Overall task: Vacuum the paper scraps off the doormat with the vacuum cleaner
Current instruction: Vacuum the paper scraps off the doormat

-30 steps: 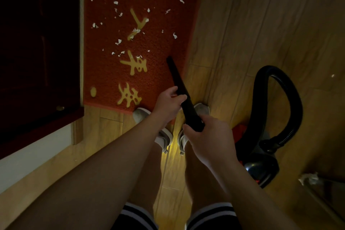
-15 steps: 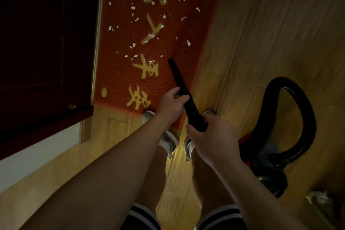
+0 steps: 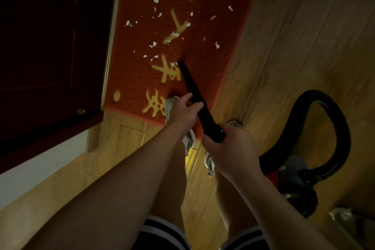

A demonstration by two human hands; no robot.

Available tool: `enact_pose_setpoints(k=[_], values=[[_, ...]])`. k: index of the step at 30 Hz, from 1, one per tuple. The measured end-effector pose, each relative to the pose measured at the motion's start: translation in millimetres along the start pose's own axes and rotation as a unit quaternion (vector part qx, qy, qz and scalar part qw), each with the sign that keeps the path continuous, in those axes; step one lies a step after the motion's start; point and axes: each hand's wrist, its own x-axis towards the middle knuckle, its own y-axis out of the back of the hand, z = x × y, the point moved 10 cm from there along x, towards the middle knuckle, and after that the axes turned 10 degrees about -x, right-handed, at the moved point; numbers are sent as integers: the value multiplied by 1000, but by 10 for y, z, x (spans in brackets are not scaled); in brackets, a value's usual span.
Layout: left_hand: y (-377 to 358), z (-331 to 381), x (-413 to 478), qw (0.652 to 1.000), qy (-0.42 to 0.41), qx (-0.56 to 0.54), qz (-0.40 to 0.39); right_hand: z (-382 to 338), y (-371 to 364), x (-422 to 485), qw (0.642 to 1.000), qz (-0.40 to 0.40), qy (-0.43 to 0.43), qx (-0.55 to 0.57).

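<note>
A: Both your hands are wrapped round the black nozzle tube (image 3: 194, 93). Your left hand (image 3: 185, 108) curls round its middle, and your right hand (image 3: 229, 148) clasps the back end. Its tip sits on the red doormat (image 3: 209, 71), beside a gold character.

B: The paper scraps (image 3: 155, 1) lie mostly beyond that tip, strewn toward the mat's far end, with a few just beside it. Sweep fast and you'll likely flick the light ones onto the wooden floor (image 3: 304, 36).

A: The tube's mouth is narrow, too. You could leave strips unswept, and the coarse pile may hang on to small bits.

B: Mind your left shoe (image 3: 169, 102). It stands on the mat's near edge, so anything beneath it would be missed.

A: Watch the hose (image 3: 343, 128) looped at your right. Reach far and it may drag the vacuum cleaner (image 3: 298, 189) into your legs.
</note>
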Motion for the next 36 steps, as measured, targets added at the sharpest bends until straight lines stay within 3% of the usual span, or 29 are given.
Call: enact_pose_setpoints(k=[18, 36], values=[[616, 18, 141, 999, 16, -33, -23, -553, -387, 20, 1000, 10, -7, -7], [770, 260, 366, 998, 2, -39, -48, -882, -308, 157, 999, 54, -7, -6]])
